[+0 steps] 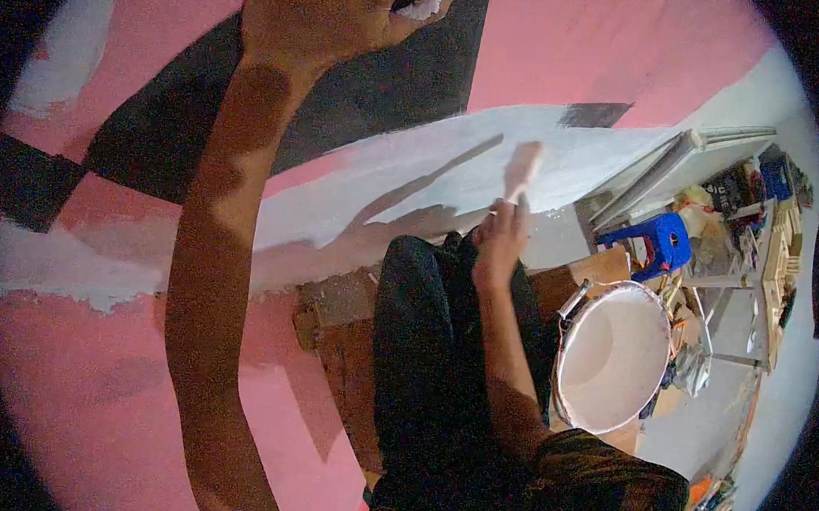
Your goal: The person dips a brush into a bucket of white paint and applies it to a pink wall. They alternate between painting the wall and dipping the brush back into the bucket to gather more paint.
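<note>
My left hand is raised at the top edge, in front of the painted wall. Its fingers curl round a small whitish thing, partly cut off by the frame, that I cannot make out. Near the middle, my right hand grips a brush with pale pink bristles pointing up, close to a white-painted band of the wall. The brush looks slightly blurred, and I cannot tell whether it touches the wall. A shadow of a brush and arm falls on the white band.
A large white bucket with pale paint inside stands right of my legs. Beyond it are a blue stool, a white panel leaning on the wall, and assorted clutter. Brown cardboard lies along the wall's foot.
</note>
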`<move>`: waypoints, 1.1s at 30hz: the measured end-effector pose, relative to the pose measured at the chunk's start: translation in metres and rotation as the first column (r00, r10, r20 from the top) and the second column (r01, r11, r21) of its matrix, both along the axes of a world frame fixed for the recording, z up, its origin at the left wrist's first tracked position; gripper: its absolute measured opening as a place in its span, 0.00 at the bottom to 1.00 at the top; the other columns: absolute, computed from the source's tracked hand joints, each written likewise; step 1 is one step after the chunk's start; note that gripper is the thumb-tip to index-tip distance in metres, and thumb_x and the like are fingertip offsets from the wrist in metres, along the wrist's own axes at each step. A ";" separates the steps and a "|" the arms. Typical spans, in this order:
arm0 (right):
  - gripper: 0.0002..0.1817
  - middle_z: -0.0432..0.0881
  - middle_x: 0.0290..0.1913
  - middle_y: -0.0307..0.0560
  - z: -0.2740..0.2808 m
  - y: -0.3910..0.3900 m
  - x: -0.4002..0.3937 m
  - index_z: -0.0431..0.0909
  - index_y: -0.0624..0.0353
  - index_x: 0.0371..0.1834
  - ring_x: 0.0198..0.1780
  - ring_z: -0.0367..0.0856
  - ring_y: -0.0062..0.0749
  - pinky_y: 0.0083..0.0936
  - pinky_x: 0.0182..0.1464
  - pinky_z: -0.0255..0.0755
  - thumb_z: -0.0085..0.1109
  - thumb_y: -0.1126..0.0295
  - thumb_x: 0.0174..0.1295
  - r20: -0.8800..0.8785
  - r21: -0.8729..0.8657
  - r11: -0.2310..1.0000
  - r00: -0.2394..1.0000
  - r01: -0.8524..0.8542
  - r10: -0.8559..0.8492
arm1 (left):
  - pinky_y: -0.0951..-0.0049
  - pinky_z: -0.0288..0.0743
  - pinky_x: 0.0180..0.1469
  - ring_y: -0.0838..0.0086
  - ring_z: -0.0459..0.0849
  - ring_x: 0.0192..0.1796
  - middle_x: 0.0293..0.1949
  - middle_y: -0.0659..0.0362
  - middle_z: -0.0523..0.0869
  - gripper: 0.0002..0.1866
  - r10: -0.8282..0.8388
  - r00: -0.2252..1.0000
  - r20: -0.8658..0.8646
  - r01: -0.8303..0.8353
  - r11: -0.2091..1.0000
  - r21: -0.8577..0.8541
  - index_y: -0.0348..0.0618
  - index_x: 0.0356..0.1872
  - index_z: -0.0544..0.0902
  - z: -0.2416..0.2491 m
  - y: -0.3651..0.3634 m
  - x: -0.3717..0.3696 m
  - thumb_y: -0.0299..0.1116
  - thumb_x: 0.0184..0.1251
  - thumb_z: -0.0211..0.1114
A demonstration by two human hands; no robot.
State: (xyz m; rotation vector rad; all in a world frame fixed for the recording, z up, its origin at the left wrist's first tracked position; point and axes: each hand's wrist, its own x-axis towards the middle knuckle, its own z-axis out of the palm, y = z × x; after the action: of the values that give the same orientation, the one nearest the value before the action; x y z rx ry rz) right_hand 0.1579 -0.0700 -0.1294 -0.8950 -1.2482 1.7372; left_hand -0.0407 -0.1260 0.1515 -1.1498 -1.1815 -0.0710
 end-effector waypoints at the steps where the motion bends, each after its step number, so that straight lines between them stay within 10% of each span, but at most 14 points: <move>1: 0.17 0.71 0.33 0.43 -0.020 -0.006 -0.013 0.60 0.60 0.58 0.27 0.67 0.23 0.23 0.24 0.62 0.45 0.69 0.68 0.189 0.271 0.963 0.980 0.011 -0.065 | 0.54 0.53 0.65 0.66 0.65 0.66 0.62 0.61 0.72 0.16 0.009 1.000 -0.001 -0.009 1.000 0.000 0.53 0.41 0.77 -0.001 0.000 0.001 0.51 0.60 0.55; 6: 0.20 0.74 0.33 0.60 0.049 -0.118 -0.038 0.62 0.65 0.56 0.33 0.73 0.53 0.42 0.39 0.70 0.45 0.79 0.59 0.187 0.468 0.760 0.891 -0.450 0.413 | 0.53 0.53 0.65 0.64 0.65 0.66 0.62 0.60 0.72 0.17 0.088 0.996 0.034 -0.086 0.995 -0.049 0.53 0.41 0.76 0.004 -0.003 0.012 0.52 0.59 0.55; 10: 0.21 0.76 0.37 0.64 0.052 -0.132 -0.025 0.63 0.65 0.56 0.41 0.76 0.57 0.43 0.43 0.70 0.48 0.78 0.58 0.360 0.311 0.573 0.652 -0.758 0.667 | 0.53 0.52 0.65 0.63 0.65 0.66 0.63 0.59 0.71 0.17 0.083 0.996 0.024 -0.081 0.995 -0.063 0.53 0.42 0.76 0.004 -0.003 0.010 0.52 0.59 0.55; 15: 0.17 0.78 0.36 0.58 -0.005 -0.033 -0.015 0.68 0.66 0.54 0.40 0.78 0.43 0.34 0.42 0.71 0.51 0.73 0.63 0.306 0.566 0.730 0.920 -0.383 0.245 | 0.53 0.52 0.65 0.62 0.65 0.66 0.62 0.59 0.71 0.19 0.055 0.998 0.024 -0.054 0.997 -0.058 0.53 0.43 0.76 0.004 -0.002 0.009 0.53 0.58 0.57; 17: 0.15 0.79 0.37 0.51 0.023 0.007 0.004 0.70 0.65 0.53 0.39 0.77 0.34 0.27 0.40 0.71 0.50 0.70 0.66 0.276 0.234 0.903 0.915 -0.360 0.293 | 0.53 0.52 0.65 0.63 0.65 0.66 0.62 0.59 0.71 0.19 0.061 0.998 0.030 -0.059 0.996 -0.062 0.53 0.43 0.76 0.005 -0.003 0.009 0.53 0.57 0.57; 22: 0.16 0.75 0.29 0.46 0.005 0.000 -0.008 0.70 0.67 0.54 0.32 0.72 0.26 0.23 0.34 0.69 0.47 0.68 0.68 0.171 0.319 0.935 0.961 0.154 -0.217 | 0.54 0.52 0.65 0.63 0.65 0.66 0.62 0.59 0.71 0.20 0.017 1.000 0.004 -0.016 0.999 -0.038 0.53 0.43 0.76 0.004 -0.001 0.004 0.54 0.56 0.58; 27: 0.16 0.77 0.35 0.70 0.022 -0.107 -0.044 0.72 0.72 0.50 0.37 0.77 0.60 0.43 0.42 0.70 0.46 0.72 0.64 0.363 0.414 0.832 0.905 -0.370 0.222 | 0.53 0.51 0.65 0.62 0.64 0.66 0.63 0.59 0.71 0.19 0.086 0.994 0.073 -0.080 0.994 -0.080 0.53 0.43 0.75 0.006 -0.004 0.013 0.53 0.57 0.57; 29: 0.16 0.77 0.36 0.70 0.033 -0.142 -0.031 0.72 0.71 0.50 0.38 0.76 0.63 0.45 0.42 0.70 0.47 0.71 0.63 0.394 0.356 0.667 0.752 -0.654 0.528 | 0.52 0.51 0.65 0.62 0.64 0.66 0.63 0.58 0.71 0.19 0.083 0.993 0.079 -0.076 0.993 -0.087 0.53 0.43 0.75 0.007 -0.003 0.015 0.53 0.57 0.57; 33: 0.16 0.77 0.37 0.69 0.024 -0.150 -0.020 0.74 0.66 0.50 0.38 0.76 0.63 0.46 0.42 0.71 0.49 0.68 0.63 0.461 0.426 0.526 0.676 -0.737 0.574 | 0.52 0.50 0.65 0.62 0.64 0.67 0.63 0.58 0.71 0.20 0.116 0.990 0.085 -0.106 0.987 -0.121 0.54 0.44 0.75 0.009 -0.006 0.021 0.54 0.57 0.56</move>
State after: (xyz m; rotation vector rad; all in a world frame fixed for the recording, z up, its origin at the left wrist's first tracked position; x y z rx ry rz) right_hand 0.1377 -0.2198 -0.1053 -0.2543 -2.3951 1.5922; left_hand -0.0202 -0.1319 0.1605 -1.1904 -1.3440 0.0311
